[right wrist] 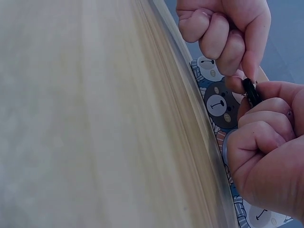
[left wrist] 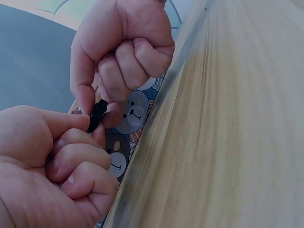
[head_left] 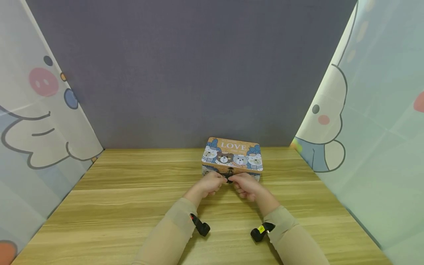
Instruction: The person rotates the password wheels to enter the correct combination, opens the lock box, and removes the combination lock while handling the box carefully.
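A tin box (head_left: 232,152) printed with bears and the word LOVE stands at the back of the table, its lid down. At the middle of its front is a metal clasp (head_left: 230,170), and by it a small black padlock (left wrist: 97,115). My left hand (head_left: 210,183) pinches one end of the padlock between thumb and forefinger, other fingers curled in. From the opposite side my right hand (head_left: 246,184) pinches the other end the same way. In the right wrist view the padlock (right wrist: 251,92) shows between both sets of fingertips, which hide much of it.
The wood-grain table (head_left: 139,206) lies under both forearms. Behind the box rises a dark grey panel (head_left: 198,73). Cartoon-printed curtains (head_left: 39,121) hang along the left and right sides. A small black camera (head_left: 202,227) is strapped at each wrist.
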### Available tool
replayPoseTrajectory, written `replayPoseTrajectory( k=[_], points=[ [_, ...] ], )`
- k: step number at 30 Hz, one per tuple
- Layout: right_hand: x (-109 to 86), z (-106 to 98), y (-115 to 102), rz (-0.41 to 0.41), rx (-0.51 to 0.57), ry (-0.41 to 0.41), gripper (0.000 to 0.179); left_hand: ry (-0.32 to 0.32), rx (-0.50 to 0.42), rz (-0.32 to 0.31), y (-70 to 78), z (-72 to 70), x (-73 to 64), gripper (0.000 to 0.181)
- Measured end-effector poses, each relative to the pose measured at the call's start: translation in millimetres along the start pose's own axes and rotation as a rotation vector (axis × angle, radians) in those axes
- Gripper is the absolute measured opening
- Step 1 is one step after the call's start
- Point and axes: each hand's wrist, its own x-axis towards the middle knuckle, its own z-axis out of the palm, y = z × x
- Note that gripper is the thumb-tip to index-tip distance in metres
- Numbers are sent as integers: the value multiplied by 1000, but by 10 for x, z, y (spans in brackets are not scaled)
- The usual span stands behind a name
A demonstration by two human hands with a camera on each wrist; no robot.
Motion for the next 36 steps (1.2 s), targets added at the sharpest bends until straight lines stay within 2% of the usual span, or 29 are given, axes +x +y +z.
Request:
replayPoseTrajectory(
  k=[21,28,36],
  points=[
    [-5,29,-21,6,-13,1,33,-17,-24,-8,-17,20,36,33],
    [12,23,-8,13,-13,0,33,-12,-14,-3,1,23,23,43],
    [20,22,-22,24,-4,6,29,-16,-18,1,-3,21,28,45]
  ],
)
